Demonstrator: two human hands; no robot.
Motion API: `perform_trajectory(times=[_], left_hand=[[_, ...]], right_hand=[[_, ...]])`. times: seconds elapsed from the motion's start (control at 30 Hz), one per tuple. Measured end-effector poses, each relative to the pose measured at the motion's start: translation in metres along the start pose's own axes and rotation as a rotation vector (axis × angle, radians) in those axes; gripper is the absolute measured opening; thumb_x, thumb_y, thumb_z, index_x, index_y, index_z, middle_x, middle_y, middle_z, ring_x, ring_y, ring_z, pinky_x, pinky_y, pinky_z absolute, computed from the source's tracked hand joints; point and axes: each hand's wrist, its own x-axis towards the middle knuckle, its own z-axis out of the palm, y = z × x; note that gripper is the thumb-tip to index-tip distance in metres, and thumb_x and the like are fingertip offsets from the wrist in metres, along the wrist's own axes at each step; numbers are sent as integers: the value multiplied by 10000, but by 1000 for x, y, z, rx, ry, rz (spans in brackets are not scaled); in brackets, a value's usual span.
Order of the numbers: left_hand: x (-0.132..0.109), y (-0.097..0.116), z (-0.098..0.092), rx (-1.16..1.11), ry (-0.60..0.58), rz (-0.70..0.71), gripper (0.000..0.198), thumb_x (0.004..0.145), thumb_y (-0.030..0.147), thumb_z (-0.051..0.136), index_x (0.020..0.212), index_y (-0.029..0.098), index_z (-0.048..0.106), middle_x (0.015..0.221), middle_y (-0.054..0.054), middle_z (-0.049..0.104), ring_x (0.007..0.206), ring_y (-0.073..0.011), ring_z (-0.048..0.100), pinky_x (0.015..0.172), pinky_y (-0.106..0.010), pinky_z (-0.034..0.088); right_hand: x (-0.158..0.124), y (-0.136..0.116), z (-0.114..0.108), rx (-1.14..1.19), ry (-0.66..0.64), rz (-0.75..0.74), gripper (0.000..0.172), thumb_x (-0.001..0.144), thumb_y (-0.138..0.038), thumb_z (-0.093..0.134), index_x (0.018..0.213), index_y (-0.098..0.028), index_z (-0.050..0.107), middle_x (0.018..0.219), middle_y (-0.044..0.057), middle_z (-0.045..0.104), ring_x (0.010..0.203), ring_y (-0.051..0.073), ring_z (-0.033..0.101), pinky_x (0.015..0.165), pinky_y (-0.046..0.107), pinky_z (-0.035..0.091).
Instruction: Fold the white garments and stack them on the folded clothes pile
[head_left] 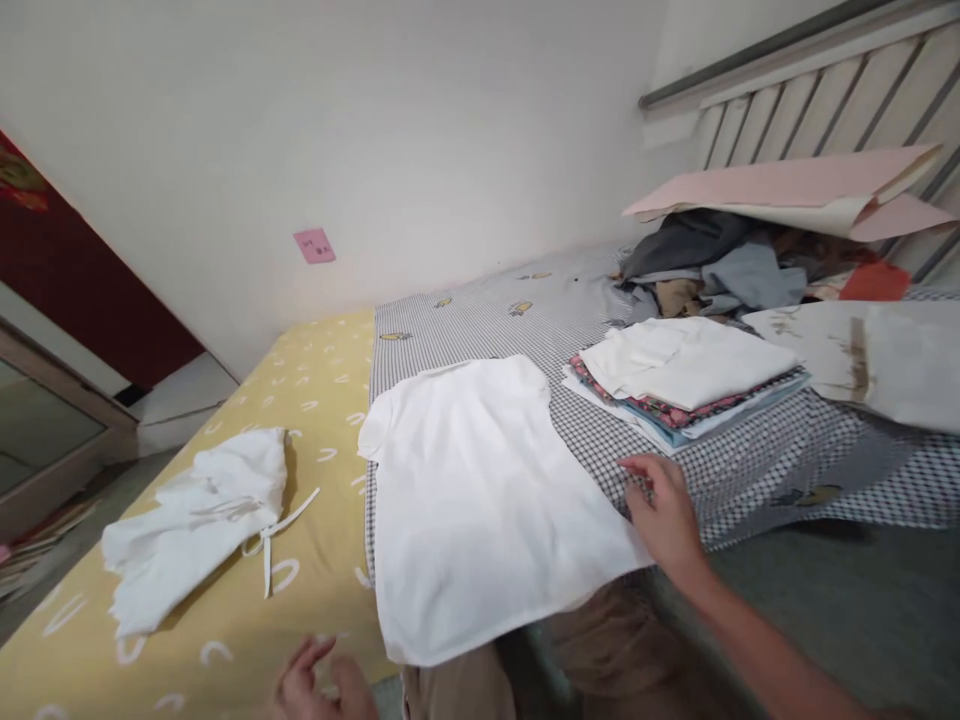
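A white short-sleeved top [480, 490] lies spread flat on the checked cloth, its hem hanging toward my knees. My right hand [666, 515] is at the top's lower right edge, fingers loosely bent and apart, with nothing visible in them. Low in the view, partly cut off by the frame, my left hand [322, 685] hovers left of the hem. Its fingers are apart and hold nothing. A second white garment [206, 520] with a tied drawstring lies crumpled on the yellow sheet to the left.
A stack of folded clothes [690, 365] sits right of the top, on the checked cloth [480, 320]. Behind it are a heap of dark clothes [697, 250] and a pink sheet of board [787, 180]. The yellow sheet [315, 390] covers the left side, against a white wall [465, 130].
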Motion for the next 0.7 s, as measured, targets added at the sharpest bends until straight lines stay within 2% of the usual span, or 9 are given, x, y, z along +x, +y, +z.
perform_trajectory(times=[0.07,0.17,0.23,0.3,0.37,0.47,0.53,0.63,0.7], left_hand=[[17,63,25,-73,-40,348,282,847,403,515,972,188,648,1209,-190,650,1224,-359,576,1094,-583,433],[31,157,76,-140,-240,620,368,924,264,456,1231,194,648,1460,-173,570,1415,-301,478,1212,-537,309],[38,187,112,-102,-418,791,473,943,175,387,1352,238,617,1570,-124,498,1504,-253,381,1267,-511,197],[45,185,144,51,-599,900,532,955,162,370,1432,286,571,1617,-85,444,1529,-242,341,1280,-536,138],[53,158,169,269,-688,847,506,977,240,398,1457,292,553,1611,-102,442,1516,-277,366,1264,-593,157],[59,113,190,497,-569,632,540,1004,389,394,1508,221,493,1618,-177,401,1528,-326,334,1236,-616,224],[60,97,197,541,-481,601,564,1010,410,378,1530,207,457,1625,-191,383,1538,-332,307,1236,-596,240],[57,93,201,556,-425,646,555,1012,399,372,1528,217,460,1609,-191,413,1527,-340,329,1233,-590,255],[55,96,201,566,-406,667,548,1012,389,374,1524,218,467,1602,-195,422,1518,-350,345,1226,-591,273]], right_hand=[[21,-32,33,-45,-82,-187,277,867,-212,473,1045,-225,685,1163,117,650,1159,261,591,1046,485,450],[33,-78,93,-250,-435,-265,399,995,-313,411,1315,-273,645,1467,109,565,1384,297,459,1155,573,311],[27,-91,127,-350,-673,-300,441,1015,-421,415,1418,-363,584,1550,30,521,1472,315,364,1188,610,234],[15,-88,147,-383,-784,-327,513,1027,-489,383,1521,-383,472,1619,0,437,1541,323,240,1220,629,139],[6,-78,152,-375,-834,-335,560,1038,-524,343,1576,-378,385,1665,-11,352,1571,318,152,1240,621,65],[1,-70,149,-343,-851,-323,561,1043,-539,330,1582,-391,370,1677,-29,318,1574,312,138,1252,599,37],[5,-75,148,-340,-836,-297,543,1038,-532,359,1561,-393,410,1657,-23,366,1556,320,200,1245,596,90],[24,-88,156,-358,-817,-282,443,1018,-471,446,1422,-366,592,1532,19,550,1419,318,434,1170,560,283],[44,-88,163,-374,-798,-341,369,1003,-427,485,1310,-356,678,1492,20,589,1377,308,476,1152,548,303]])
